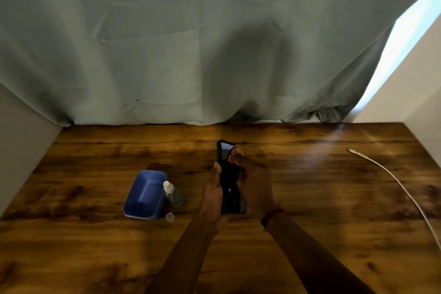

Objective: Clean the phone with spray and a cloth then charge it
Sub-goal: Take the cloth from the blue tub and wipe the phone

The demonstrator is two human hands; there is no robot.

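Phone (228, 174) lower edge hidden between hands; cloth (234, 154) barely visible.

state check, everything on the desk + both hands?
phone: held off the desk in left hand, screen dark
cloth: bunched in right hand, pressed on the phone's top end
spray bottle: upright beside the tub, cap off
cap: loose on the desk
tub: open, looks empty
cable: on the desk, unplugged from the phone

left hand (212, 194) holding phone (228, 174), right hand (255, 186) pressing cloth (235, 154)
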